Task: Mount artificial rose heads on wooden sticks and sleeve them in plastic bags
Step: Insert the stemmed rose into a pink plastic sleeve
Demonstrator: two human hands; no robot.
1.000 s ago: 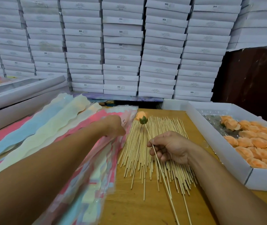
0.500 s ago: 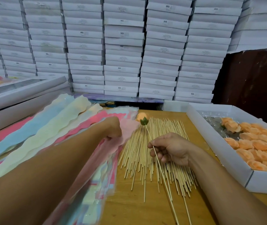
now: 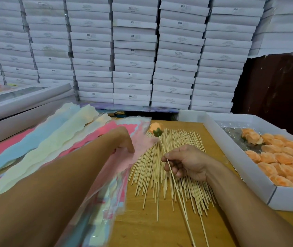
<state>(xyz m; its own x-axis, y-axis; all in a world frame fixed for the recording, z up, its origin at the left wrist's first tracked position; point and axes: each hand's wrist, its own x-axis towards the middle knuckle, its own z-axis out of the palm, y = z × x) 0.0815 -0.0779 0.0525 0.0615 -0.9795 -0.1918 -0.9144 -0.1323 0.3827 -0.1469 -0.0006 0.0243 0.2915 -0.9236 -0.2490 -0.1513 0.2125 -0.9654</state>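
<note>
An orange rose head (image 3: 155,128) sits mounted on a wooden stick (image 3: 175,186), pinched mid-shaft by the right hand (image 3: 186,163) above a pile of loose sticks (image 3: 161,168). The left hand (image 3: 124,139) grasps a pink plastic bag (image 3: 140,147) lifted from the stack of pastel bags (image 3: 40,139). A white box of rose heads (image 3: 236,157) lies at right.

We note dim, even, bluish indoor light with soft shadows. Wide-angle bowing curves the stacked white boxes (image 3: 135,50) at the edges. The near plastic bags (image 3: 95,202) are blurred; centre sharp.
</note>
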